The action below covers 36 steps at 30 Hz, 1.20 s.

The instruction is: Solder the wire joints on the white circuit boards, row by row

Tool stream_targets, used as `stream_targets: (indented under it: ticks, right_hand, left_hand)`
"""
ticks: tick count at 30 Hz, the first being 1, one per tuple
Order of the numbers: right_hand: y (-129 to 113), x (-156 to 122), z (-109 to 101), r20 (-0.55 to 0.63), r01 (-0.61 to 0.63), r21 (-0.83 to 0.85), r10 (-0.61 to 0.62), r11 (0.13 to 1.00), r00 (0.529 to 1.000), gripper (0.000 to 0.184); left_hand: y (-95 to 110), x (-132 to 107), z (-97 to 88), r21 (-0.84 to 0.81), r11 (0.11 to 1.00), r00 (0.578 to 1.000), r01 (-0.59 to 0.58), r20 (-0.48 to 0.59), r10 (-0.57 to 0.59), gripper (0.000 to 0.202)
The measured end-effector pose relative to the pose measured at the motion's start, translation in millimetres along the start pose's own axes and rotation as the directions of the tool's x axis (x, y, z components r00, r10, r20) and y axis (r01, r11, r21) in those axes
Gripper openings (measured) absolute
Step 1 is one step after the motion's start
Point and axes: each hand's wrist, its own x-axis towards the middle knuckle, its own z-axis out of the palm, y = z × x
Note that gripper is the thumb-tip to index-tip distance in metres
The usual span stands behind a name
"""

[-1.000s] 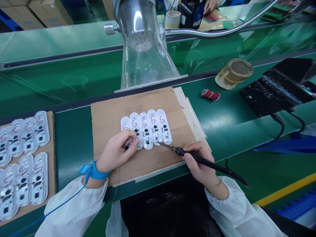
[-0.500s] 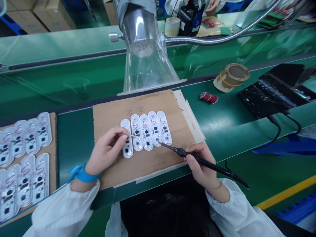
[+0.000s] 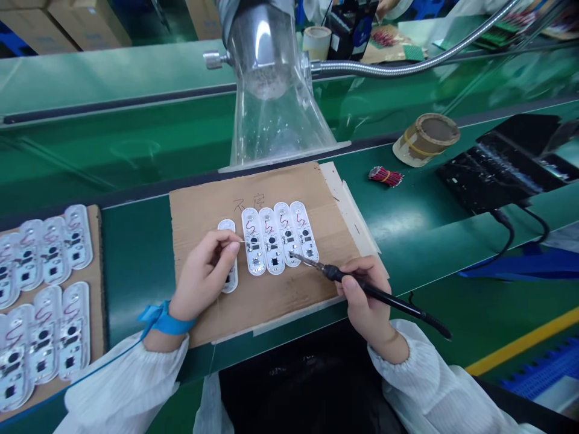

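Soldering iron [image 3: 402, 308] held pen-style in right hand [image 3: 364, 301], tip at board row [image 3: 280, 238] mid-cardboard [image 3: 203, 205]. Solder wire [image 3: 239, 241] pinched by left hand [image 3: 203, 274], at row's 9 o'clock. Boards judged light and fragile, best gripped by the edges.

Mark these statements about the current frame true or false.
1. The right hand holds a soldering iron. True.
2. The iron's tip touches the leftmost board. False: it meets a board right of the row's middle.
3. The left hand pinches a thin wire. True.
4. A blue strap circles the left wrist. True.
5. The row of boards lies on a metal tray. False: it lies on cardboard.
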Motion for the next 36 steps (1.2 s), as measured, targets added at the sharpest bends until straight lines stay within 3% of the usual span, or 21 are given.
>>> stream_targets:
  ticks: [5,9,12,15,20,29,36]
  right_hand:
    - [3.6,6.0,-1.1,-0.124,-0.104,0.114,0.118,0.988,0.985,0.02]
    - [3.8,11.4,-7.1,-0.083,-0.101,0.107,0.11,0.989,0.99,0.021]
    - [2.9,15.3,-9.6,-0.03,-0.098,0.035,0.099,0.995,0.995,0.025]
    - [0.6,18.0,-7.2,0.01,-0.042,-0.023,0.042,0.999,0.999,0.028]
    - [-3.2,18.0,-2.7,0.111,0.064,-0.031,-0.06,0.997,0.992,0.021]
    - [-3.7,19.6,-4.6,0.181,0.117,-0.066,-0.103,0.991,0.978,0.016]
    - [-3.8,18.5,-4.8,0.166,0.121,-0.05,-0.112,0.991,0.98,0.015]
  left_hand:
    - [15.4,12.9,13.2,-0.082,0.997,0.999,-0.005,0.039,0.008,0.012]
    - [10.7,12.6,-2.6,-0.16,0.986,0.999,-0.042,-0.025,0.038,0.009]
    - [-2.6,8.1,-19.5,-0.208,0.978,1.0,-0.013,-0.001,0.013,0.009]
    - [-9.6,3.8,-24.8,-0.095,0.995,0.998,-0.029,0.052,0.034,0.007]
    - [-2.6,0.2,-13.9,-0.042,0.984,0.978,-0.174,0.112,0.178,0.005]
    - [3.4,1.9,-10.1,0.074,0.953,0.949,-0.295,0.136,0.283,0.008]
    - [0.8,1.3,-10.7,0.088,0.929,0.927,-0.36,0.147,0.345,0.012]
